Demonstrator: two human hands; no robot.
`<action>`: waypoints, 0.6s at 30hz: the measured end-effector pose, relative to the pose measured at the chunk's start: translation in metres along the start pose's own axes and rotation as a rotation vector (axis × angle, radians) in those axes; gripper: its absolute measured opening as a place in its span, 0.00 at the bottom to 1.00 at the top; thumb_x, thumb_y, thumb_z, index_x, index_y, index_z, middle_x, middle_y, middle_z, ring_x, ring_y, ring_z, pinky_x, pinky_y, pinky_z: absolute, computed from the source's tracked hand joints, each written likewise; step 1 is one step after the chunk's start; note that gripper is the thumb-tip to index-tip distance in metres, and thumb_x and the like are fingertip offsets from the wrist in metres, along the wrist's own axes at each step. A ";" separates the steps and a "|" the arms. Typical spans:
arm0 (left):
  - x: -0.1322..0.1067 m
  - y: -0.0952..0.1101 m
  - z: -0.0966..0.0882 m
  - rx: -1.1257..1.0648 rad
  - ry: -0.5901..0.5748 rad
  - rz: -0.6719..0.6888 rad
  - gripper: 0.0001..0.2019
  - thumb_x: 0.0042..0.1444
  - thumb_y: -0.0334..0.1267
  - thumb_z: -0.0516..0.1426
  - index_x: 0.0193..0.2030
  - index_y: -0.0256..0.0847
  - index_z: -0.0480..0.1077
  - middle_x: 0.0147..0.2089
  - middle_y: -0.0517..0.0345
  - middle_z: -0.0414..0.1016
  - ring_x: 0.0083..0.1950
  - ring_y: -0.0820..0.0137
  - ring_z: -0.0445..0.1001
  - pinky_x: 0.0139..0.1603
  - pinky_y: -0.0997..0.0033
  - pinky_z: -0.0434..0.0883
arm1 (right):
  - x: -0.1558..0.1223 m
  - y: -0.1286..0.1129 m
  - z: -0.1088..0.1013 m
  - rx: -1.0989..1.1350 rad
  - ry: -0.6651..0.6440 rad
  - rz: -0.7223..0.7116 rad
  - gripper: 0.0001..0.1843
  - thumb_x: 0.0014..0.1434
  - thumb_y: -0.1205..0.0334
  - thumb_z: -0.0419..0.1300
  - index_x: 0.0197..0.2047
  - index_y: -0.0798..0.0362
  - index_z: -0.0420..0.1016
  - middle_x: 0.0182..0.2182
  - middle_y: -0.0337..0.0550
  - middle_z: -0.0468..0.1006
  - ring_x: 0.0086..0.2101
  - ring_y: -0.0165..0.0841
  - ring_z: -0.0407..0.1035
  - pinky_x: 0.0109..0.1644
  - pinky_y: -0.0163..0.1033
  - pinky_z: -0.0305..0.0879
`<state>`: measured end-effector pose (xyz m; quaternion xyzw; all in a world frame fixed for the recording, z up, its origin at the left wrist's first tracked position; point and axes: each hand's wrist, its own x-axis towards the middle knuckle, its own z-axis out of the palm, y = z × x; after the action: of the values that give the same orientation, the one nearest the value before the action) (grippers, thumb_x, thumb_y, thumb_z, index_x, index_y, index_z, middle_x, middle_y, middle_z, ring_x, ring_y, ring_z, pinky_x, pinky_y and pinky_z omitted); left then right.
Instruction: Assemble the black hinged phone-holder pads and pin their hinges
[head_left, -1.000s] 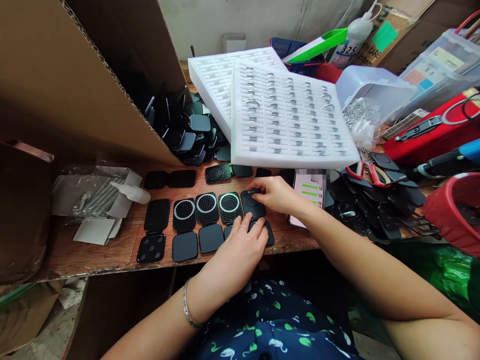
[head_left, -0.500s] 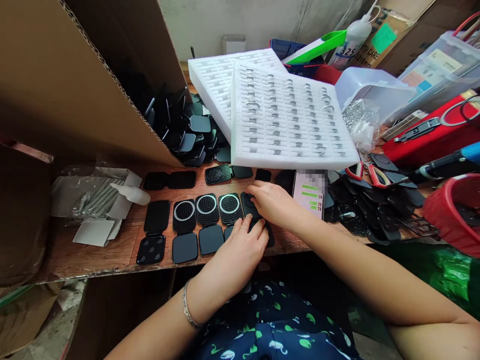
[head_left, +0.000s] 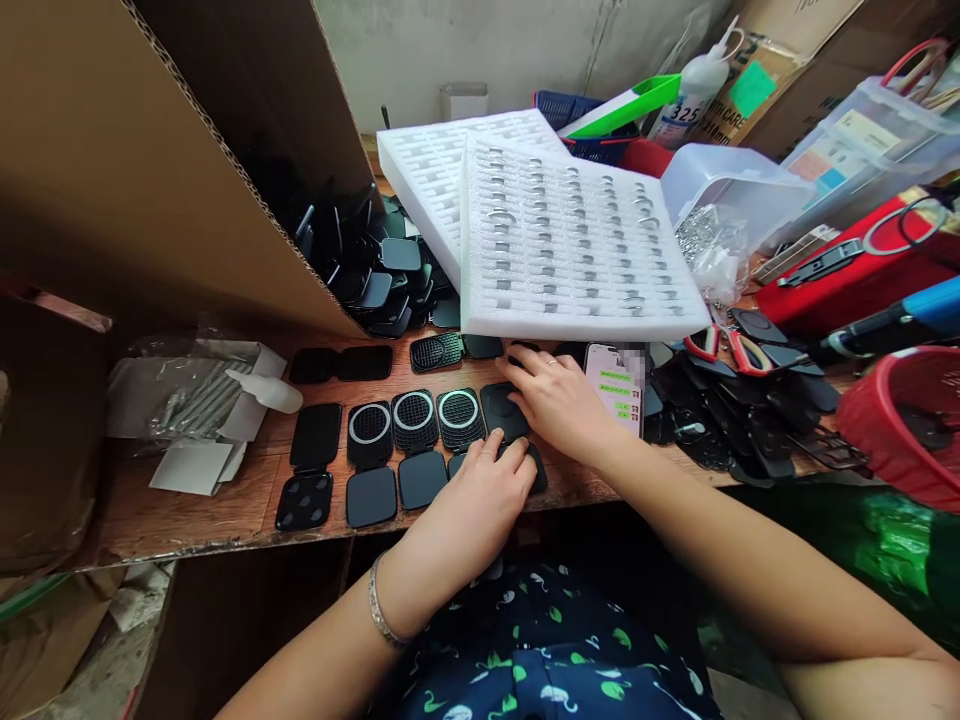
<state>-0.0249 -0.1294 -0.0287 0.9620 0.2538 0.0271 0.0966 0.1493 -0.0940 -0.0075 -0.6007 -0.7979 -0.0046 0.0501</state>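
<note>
A row of unfolded black hinged square cases lies on the wooden bench. Several cases show a mesh face with a silver ring (head_left: 459,408). At the row's right end is a case with a plain dark upper panel (head_left: 504,410). My left hand (head_left: 487,490) rests over the lower panels there, its fingers loosely spread and partly hiding them. Just above and right of that plain panel is my right hand (head_left: 559,400), thumb and fingers apart. Its fingertips reach a small black square piece (head_left: 525,352), mostly covered; I cannot tell whether they touch it.
White foam trays (head_left: 577,250) with slotted silver ring pieces stand behind. A phone (head_left: 615,380) lies right of my hand, beside a heap of black parts (head_left: 739,410) and a red basket (head_left: 900,430). At left are a small white bottle (head_left: 270,392) and a tall cardboard box (head_left: 187,200).
My right hand has lifted off the plain upper panel and moved up and right to the small black square piece, uncovering the panel. My left hand stays in place.
</note>
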 end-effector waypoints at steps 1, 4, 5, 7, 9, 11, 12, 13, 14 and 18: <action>0.000 0.000 0.000 -0.006 0.004 -0.002 0.17 0.63 0.26 0.55 0.58 0.33 0.69 0.64 0.39 0.72 0.67 0.46 0.68 0.60 0.48 0.71 | -0.004 0.002 0.003 0.039 0.008 -0.038 0.23 0.66 0.73 0.52 0.63 0.58 0.71 0.64 0.55 0.70 0.56 0.43 0.69 0.57 0.49 0.62; 0.000 0.000 0.001 -0.016 0.015 -0.002 0.17 0.62 0.26 0.55 0.58 0.33 0.69 0.61 0.39 0.74 0.67 0.46 0.68 0.60 0.48 0.71 | -0.019 0.000 0.016 0.101 -0.002 -0.144 0.24 0.66 0.75 0.49 0.62 0.62 0.72 0.61 0.58 0.74 0.58 0.42 0.70 0.65 0.49 0.60; 0.001 0.000 0.001 -0.019 0.015 -0.003 0.16 0.62 0.26 0.55 0.57 0.34 0.69 0.60 0.40 0.75 0.66 0.46 0.69 0.60 0.48 0.71 | -0.024 -0.002 0.021 0.101 -0.004 -0.152 0.23 0.66 0.74 0.50 0.62 0.64 0.72 0.62 0.60 0.73 0.60 0.43 0.69 0.66 0.50 0.60; 0.002 0.000 0.000 -0.030 -0.002 -0.005 0.15 0.61 0.26 0.55 0.55 0.35 0.70 0.57 0.41 0.76 0.66 0.45 0.69 0.60 0.47 0.71 | -0.030 -0.006 0.029 0.098 -0.004 -0.139 0.25 0.66 0.73 0.51 0.64 0.67 0.69 0.65 0.63 0.69 0.63 0.47 0.65 0.67 0.53 0.60; 0.003 -0.001 -0.002 -0.056 -0.025 -0.009 0.15 0.60 0.26 0.56 0.53 0.35 0.71 0.56 0.41 0.77 0.66 0.44 0.69 0.60 0.45 0.71 | -0.032 -0.006 0.035 0.126 -0.012 -0.125 0.27 0.65 0.74 0.51 0.66 0.68 0.67 0.66 0.65 0.66 0.65 0.48 0.63 0.69 0.55 0.59; 0.003 -0.003 -0.007 -0.115 -0.041 -0.019 0.15 0.59 0.26 0.58 0.53 0.34 0.71 0.59 0.39 0.76 0.66 0.43 0.69 0.62 0.41 0.70 | -0.032 -0.001 0.035 0.212 -0.027 -0.125 0.28 0.63 0.76 0.50 0.66 0.66 0.68 0.65 0.64 0.67 0.65 0.46 0.64 0.71 0.57 0.56; 0.002 -0.005 -0.010 -0.167 -0.040 -0.029 0.15 0.59 0.26 0.58 0.53 0.34 0.72 0.60 0.39 0.75 0.67 0.43 0.68 0.63 0.39 0.68 | -0.031 0.003 0.033 0.276 -0.017 -0.114 0.29 0.62 0.76 0.50 0.65 0.63 0.69 0.65 0.62 0.69 0.64 0.44 0.65 0.71 0.59 0.55; 0.000 -0.008 -0.012 -0.235 -0.028 -0.042 0.15 0.59 0.27 0.59 0.54 0.35 0.72 0.62 0.39 0.74 0.68 0.43 0.67 0.64 0.36 0.66 | -0.032 0.007 0.029 0.350 0.016 -0.088 0.29 0.62 0.77 0.49 0.65 0.61 0.70 0.64 0.59 0.70 0.64 0.43 0.66 0.71 0.59 0.55; -0.003 -0.010 -0.015 -0.321 -0.001 -0.057 0.15 0.59 0.27 0.60 0.53 0.37 0.73 0.64 0.40 0.73 0.69 0.44 0.66 0.66 0.34 0.63 | -0.034 0.011 0.024 0.430 0.080 -0.048 0.29 0.62 0.77 0.48 0.65 0.58 0.70 0.64 0.56 0.71 0.64 0.41 0.66 0.72 0.59 0.54; -0.019 -0.014 -0.023 -0.817 0.275 -0.213 0.11 0.60 0.36 0.62 0.49 0.42 0.78 0.64 0.45 0.75 0.70 0.51 0.65 0.72 0.42 0.57 | -0.055 0.012 -0.003 0.734 0.454 0.181 0.26 0.66 0.71 0.50 0.63 0.50 0.73 0.64 0.46 0.72 0.64 0.37 0.65 0.72 0.53 0.56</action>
<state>-0.0506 -0.1230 -0.0085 0.8008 0.3302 0.2431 0.4366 0.1756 -0.1438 -0.0102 -0.5944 -0.6595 0.1517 0.4346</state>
